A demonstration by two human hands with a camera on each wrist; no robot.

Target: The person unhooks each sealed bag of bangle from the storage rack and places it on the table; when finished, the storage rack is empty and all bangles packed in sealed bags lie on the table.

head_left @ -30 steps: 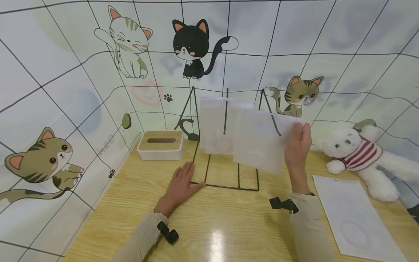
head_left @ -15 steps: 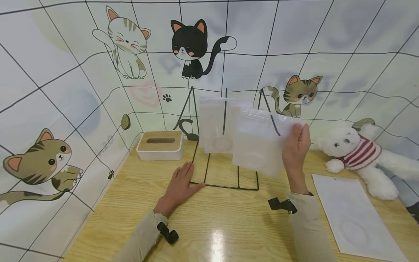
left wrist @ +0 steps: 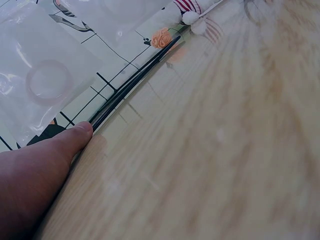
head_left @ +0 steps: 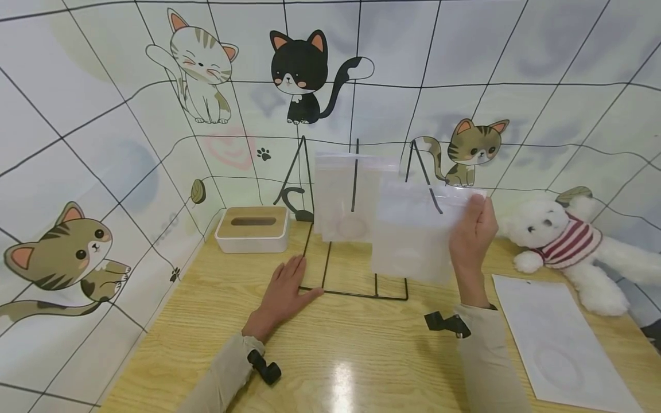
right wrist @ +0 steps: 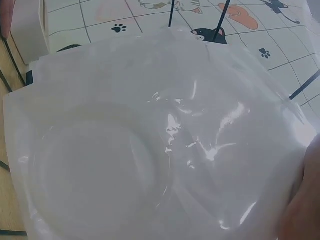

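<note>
My right hand pinches the upper right corner of a translucent zip bag. A black prong of the wire rack shows in front of the bag's top strip. In the right wrist view, a faint large ring shows through the bag. More zip bags hang on the rack's middle prong, to the left, one with a faint pink ring. My left hand lies flat on the table, straight fingers touching the rack's base at its left front corner; in the left wrist view the thumb touches the black wire.
Left of the rack stands a white tissue box with a wooden lid. A white plush bear in a striped shirt lies at the right. In front of it is a flat white sheet or bag on the wooden table.
The right hand has shifted slightly right and the held zip bag has straightened from its tilt, a little lower and farther right. My left hand has stayed in place.
</note>
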